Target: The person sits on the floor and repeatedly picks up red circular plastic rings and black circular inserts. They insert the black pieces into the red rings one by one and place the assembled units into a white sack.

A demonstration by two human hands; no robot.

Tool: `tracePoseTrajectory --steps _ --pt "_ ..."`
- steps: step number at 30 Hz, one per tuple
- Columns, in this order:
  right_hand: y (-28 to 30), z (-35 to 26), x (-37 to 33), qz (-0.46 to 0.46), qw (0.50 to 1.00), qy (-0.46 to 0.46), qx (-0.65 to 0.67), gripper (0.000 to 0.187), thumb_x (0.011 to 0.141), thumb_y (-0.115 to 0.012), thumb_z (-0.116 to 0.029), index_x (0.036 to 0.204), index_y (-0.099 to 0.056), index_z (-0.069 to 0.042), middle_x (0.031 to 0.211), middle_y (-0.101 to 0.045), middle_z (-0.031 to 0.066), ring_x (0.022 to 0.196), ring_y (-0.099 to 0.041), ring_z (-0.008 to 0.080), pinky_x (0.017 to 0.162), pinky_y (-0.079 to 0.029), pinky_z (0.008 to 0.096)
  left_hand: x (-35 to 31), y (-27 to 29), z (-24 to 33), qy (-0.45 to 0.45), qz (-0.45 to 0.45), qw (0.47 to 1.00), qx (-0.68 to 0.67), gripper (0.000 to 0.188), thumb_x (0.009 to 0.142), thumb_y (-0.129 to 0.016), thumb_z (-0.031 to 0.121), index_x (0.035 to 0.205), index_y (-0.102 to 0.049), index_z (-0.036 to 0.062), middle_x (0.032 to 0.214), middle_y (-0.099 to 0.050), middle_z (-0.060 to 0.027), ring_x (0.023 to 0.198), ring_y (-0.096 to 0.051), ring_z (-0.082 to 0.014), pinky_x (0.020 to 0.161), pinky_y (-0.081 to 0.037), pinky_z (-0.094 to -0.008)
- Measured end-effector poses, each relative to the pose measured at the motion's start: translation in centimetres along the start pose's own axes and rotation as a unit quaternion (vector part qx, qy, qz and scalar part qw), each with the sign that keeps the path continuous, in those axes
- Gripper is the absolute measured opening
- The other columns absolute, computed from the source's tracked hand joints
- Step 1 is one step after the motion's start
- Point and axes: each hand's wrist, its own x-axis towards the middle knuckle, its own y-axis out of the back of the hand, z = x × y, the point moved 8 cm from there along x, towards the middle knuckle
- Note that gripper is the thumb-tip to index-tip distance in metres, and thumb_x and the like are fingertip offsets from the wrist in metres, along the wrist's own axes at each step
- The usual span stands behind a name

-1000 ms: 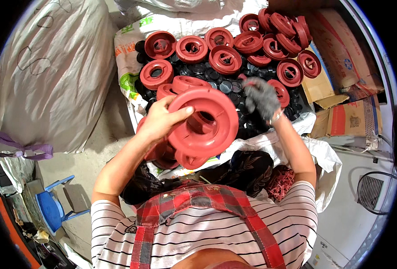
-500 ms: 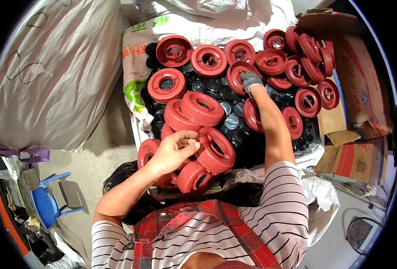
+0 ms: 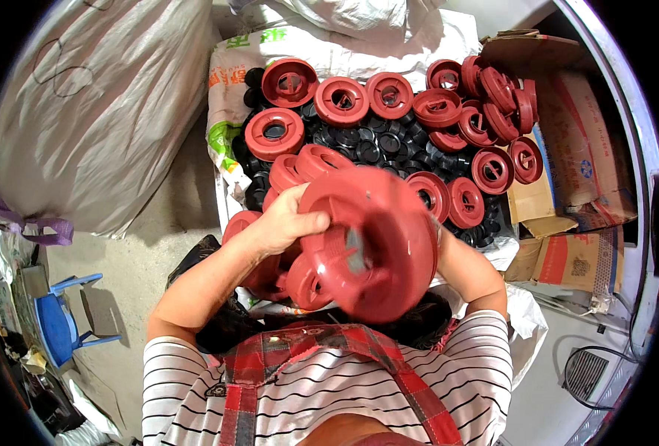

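A red round plastic part with a central hole is lifted close to me, tilted and blurred. My left hand, bare, grips its left rim with the thumb on the near face. Behind that part, my right hand is mostly hidden. A grey patch of its glove shows through the hole. Below my left hand, more red round parts are stacked near my body. Beyond lie similar red parts on a bed of black round caps.
A large white sack stands at the left, above a small blue chair. White printed sacking lies under and behind the pile. Open cardboard boxes stand at the right. A cable hangs at the lower right.
My right hand has drawn a red round part from the far middle of the pile towards me. My left hand, earlier resting over the near stack, now grips its rim.
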Motion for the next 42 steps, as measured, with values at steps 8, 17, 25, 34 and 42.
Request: tracePoseTrajectory --steps 8,17,25,34,42 --pt "8.2 -3.3 -1.3 0.154 0.636 0.194 -0.731 0.020 0.084 -0.059 -0.017 0.103 -0.062 -0.009 0.096 -0.063 0.0108 0.085 -0.062 0.0220 0.068 -0.051 0.0351 -2.2 1.6 1.6 0.040 0.163 0.986 -0.002 0.051 0.079 -0.074 0.023 0.118 -0.052 -0.0012 0.106 -0.061 -0.0068 0.095 -0.059 -0.0131 0.087 -0.048 -0.0306" --pt "29.8 -6.2 14.2 0.447 0.692 -0.036 -0.565 0.069 0.070 -0.069 -0.042 0.121 -0.051 0.001 0.114 -0.058 0.0255 0.107 -0.058 0.0331 0.086 -0.048 0.0393 -2.6 5.3 -0.1 0.083 0.231 0.960 0.135 0.054 0.088 -0.062 0.026 0.129 -0.044 -0.0048 0.128 -0.050 -0.0167 0.120 -0.046 -0.0221 0.102 -0.034 -0.0334" --pt "33.1 2.5 22.3 0.602 0.702 -0.164 -0.343 0.098 0.057 -0.079 -0.047 0.127 -0.040 0.011 0.122 -0.054 0.0255 0.112 -0.056 0.0315 0.090 -0.046 0.0357 -3.6 8.1 -1.0 0.103 0.290 0.941 0.144 0.040 0.088 -0.064 0.019 0.121 -0.052 0.0000 0.114 -0.058 -0.0089 0.110 -0.052 -0.0150 0.097 -0.040 -0.0297" --pt "17.2 -2.6 13.0 0.501 0.739 0.084 -0.443 0.075 0.058 -0.080 -0.028 0.117 -0.044 0.002 0.111 -0.054 0.0234 0.104 -0.054 0.0365 0.093 -0.042 0.0391 -3.1 9.1 1.9 -0.062 0.370 0.876 0.303 0.073 0.079 -0.072 0.028 0.133 -0.037 -0.0065 0.131 -0.045 -0.0195 0.123 -0.042 -0.0249 0.104 -0.033 -0.0356" --pt "4.7 -1.1 1.7 0.076 0.981 0.133 0.117 0.017 0.083 -0.065 -0.014 0.096 -0.058 -0.006 0.085 -0.063 0.0045 0.064 -0.061 0.0137 0.053 -0.050 0.0253 -3.0 5.6 6.1 -0.092 0.226 0.970 -0.016 0.060 0.081 -0.072 0.026 0.128 -0.045 -0.0005 0.116 -0.059 -0.0105 0.102 -0.059 -0.0174 0.086 -0.051 -0.0337"
